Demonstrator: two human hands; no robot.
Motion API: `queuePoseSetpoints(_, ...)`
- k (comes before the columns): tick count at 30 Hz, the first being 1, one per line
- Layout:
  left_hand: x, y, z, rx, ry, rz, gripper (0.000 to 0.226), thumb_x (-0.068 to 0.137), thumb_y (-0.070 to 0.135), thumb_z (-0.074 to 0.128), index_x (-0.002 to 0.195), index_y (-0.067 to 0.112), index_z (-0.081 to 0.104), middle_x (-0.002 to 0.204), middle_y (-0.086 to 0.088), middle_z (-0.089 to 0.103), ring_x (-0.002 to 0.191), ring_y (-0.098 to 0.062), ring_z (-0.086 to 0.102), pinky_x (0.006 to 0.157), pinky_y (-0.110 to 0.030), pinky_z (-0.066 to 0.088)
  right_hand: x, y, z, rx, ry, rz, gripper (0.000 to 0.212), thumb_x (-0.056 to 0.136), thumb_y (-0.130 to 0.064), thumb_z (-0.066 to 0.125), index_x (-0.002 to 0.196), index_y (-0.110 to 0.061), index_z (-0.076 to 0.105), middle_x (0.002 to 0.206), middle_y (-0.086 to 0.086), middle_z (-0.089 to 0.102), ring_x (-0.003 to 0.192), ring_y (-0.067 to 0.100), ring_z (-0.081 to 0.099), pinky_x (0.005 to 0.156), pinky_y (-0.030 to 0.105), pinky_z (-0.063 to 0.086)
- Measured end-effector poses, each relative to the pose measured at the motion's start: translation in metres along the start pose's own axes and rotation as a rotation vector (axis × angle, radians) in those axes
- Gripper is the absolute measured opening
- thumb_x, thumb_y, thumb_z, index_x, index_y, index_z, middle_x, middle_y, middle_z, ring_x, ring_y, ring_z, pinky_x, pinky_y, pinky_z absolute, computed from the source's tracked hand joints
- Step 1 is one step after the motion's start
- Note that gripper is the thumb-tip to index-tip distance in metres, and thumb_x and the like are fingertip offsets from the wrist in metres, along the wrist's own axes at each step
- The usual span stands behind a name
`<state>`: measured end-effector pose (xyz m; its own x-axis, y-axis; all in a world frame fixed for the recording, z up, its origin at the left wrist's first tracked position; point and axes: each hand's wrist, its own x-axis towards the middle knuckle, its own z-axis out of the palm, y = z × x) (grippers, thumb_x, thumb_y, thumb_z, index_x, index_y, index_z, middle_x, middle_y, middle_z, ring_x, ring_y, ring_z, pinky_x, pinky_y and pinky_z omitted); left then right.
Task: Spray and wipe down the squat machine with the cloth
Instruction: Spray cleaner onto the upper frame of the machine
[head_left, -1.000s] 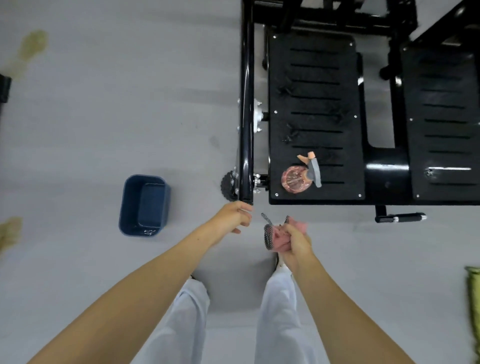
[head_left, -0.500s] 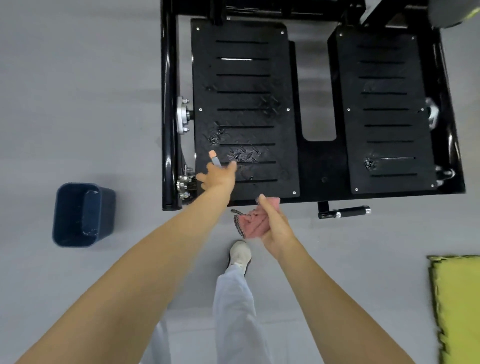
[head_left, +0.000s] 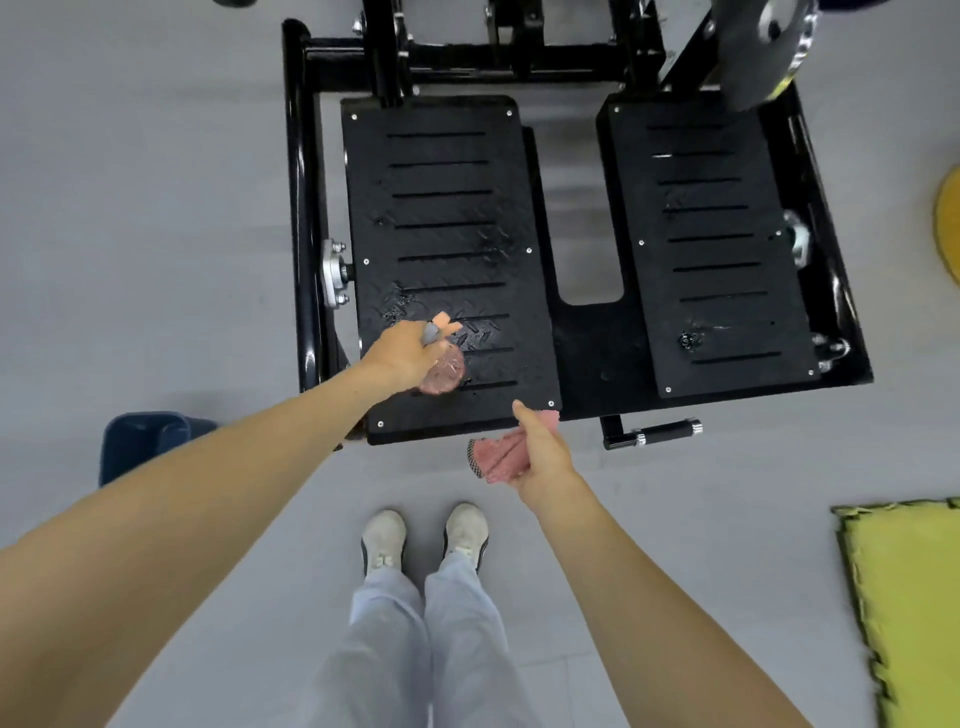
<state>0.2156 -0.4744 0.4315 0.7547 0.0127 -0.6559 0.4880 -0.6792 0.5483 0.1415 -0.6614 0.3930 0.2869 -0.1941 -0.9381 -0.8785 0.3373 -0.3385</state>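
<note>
Two white shoes (head_left: 423, 535) of mine stood on the smooth grey floor (head_left: 156, 208), just short of the squat machine (head_left: 300, 208). My right hand (head_left: 540, 457) hung at the machine's near edge, its fingers curled round the cloth (head_left: 498, 457), a soft pink rag bunched into folds with a checked strip at one end. If that hold slackened, I judged, a corner could trail onto the floor and pick up grit.

Further out, my left hand (head_left: 402, 356) had its fingers wrapped round the top of the spray bottle (head_left: 444, 374). The bottle was round, clear pinkish plastic with a grey head and a pale orange trigger, and it sat over the near corner of the left footplate (head_left: 447, 218). I could not tell whether its base rested on the plate.

The nozzle's aim was hard to read, so a squeeze might have misted the floor instead of the metal and left a slick patch by my feet.

That plate and the right footplate (head_left: 711, 234) were flat black sheet with raised tread, long slots and small screws. Wet blotches glistened on each. Liquid could lodge in the tread or slots where the cloth would miss it. Beyond them ran glossy black tube framing.
</note>
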Motion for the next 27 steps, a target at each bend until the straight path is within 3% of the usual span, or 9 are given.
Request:
queuePoseSetpoints(4,-0.047,0.046,-0.045,0.117,-0.115,0.226,0.028,0.099,0.028,0.048,0.075,0.015,0.048,0.128,0.002,0.060,0.101,-0.014,0.060,0.085,-0.030,0.045,-0.058,-0.026,0.008,0.027,-0.065,-0.024,0.052,0.074,-0.049,0.074,0.103,-0.011,0.053,0.087,0.007,0.061,0.082,0.025,0.064,0.090,0.047,0.053)
queuePoseSetpoints(7,-0.095,0.091,-0.089,0.094,-0.220,0.376,0.025,0.100,0.021,0.047,0.079,0.008,0.045,0.128,0.015,0.058,0.094,0.008,0.052,0.077,-0.013,0.043,-0.106,-0.046,0.009,0.042,-0.117,-0.033,0.075,0.061,-0.059,0.074,0.118,-0.015,0.054,0.106,0.020,0.064,0.094,0.036,0.067,0.091,0.052,0.052)
queuePoseSetpoints(10,-0.143,0.143,-0.137,0.109,-0.295,0.551,0.032,0.100,0.016,0.047,0.072,0.015,0.033,0.131,0.014,0.057,0.111,0.009,0.045,0.093,-0.026,0.044,-0.161,-0.068,0.010,0.081,-0.117,-0.113,0.056,0.077,-0.052,0.068,0.114,-0.012,0.057,0.114,0.026,0.059,0.107,0.041,0.062,0.090,0.053,0.052)
queuePoseSetpoints(14,-0.204,0.214,-0.192,0.093,-0.371,0.719,0.031,0.102,0.011,0.041,0.071,0.017,0.040,0.131,0.006,0.056,0.099,-0.004,0.053,0.088,-0.029,0.045,-0.236,-0.094,0.001,0.249,-0.226,-0.181,0.059,0.078,-0.062,0.061,0.104,-0.009,0.056,0.048,0.015,0.053,0.048,0.023,0.059,0.101,0.038,0.044)
queuePoseSetpoints(16,-0.231,0.244,-0.211,0.111,-0.372,0.787,0.023,0.102,0.011,0.038,0.080,0.006,0.041,0.137,0.003,0.051,0.081,0.004,0.028,0.074,-0.023,0.042,-0.270,-0.113,0.001,0.395,-0.371,-0.138,0.069,0.085,-0.071,0.042,0.108,-0.008,0.057,0.035,0.005,0.040,0.033,0.013,0.038,0.102,0.017,0.029)
queuePoseSetpoints(19,-0.263,0.283,-0.227,0.180,-0.292,0.846,0.019,0.103,0.018,0.038,0.087,0.008,0.042,0.128,0.007,0.058,0.081,-0.003,0.014,0.062,-0.017,0.036,-0.316,-0.145,0.003,0.493,-0.485,-0.167,0.083,0.082,-0.078,0.034,0.122,-0.008,0.056,0.067,0.015,0.060,0.049,0.014,0.053,0.077,0.012,0.046)
queuePoseSetpoints(21,-0.277,0.308,-0.232,0.166,-0.162,0.844,0.026,0.103,0.026,0.040,0.098,0.003,0.050,0.095,0.005,0.056,0.062,-0.006,0.032,0.056,-0.017,0.036,-0.333,-0.164,0.000,0.544,-0.427,-0.238,0.079,0.080,-0.073,0.045,0.128,-0.011,0.057,0.095,0.013,0.064,0.067,0.022,0.063,0.055,0.021,0.051)
queuePoseSetpoints(23,-0.289,0.331,-0.231,0.072,-0.070,0.837,0.028,0.102,0.030,0.041,0.107,0.009,0.057,0.088,-0.003,0.042,0.067,-0.015,0.038,0.052,-0.017,0.033,-0.335,-0.182,-0.004,0.555,-0.368,-0.250,0.078,0.067,-0.067,0.065,0.125,-0.016,0.062,0.109,0.008,0.068,0.078,0.026,0.069,0.056,0.031,0.055)
queuePoseSetpoints(27,-0.297,0.376,-0.215,-0.056,0.100,0.803,0.028,0.098,0.031,0.051,0.074,0.017,0.048,0.066,-0.004,0.039,0.062,-0.015,0.038,0.062,-0.031,0.030,-0.347,-0.224,-0.023,0.639,-0.386,-0.267,0.071,0.059,-0.062,0.070,0.116,-0.020,0.066,0.116,0.009,0.067,0.100,0.033,0.066,0.074,0.040,0.056)
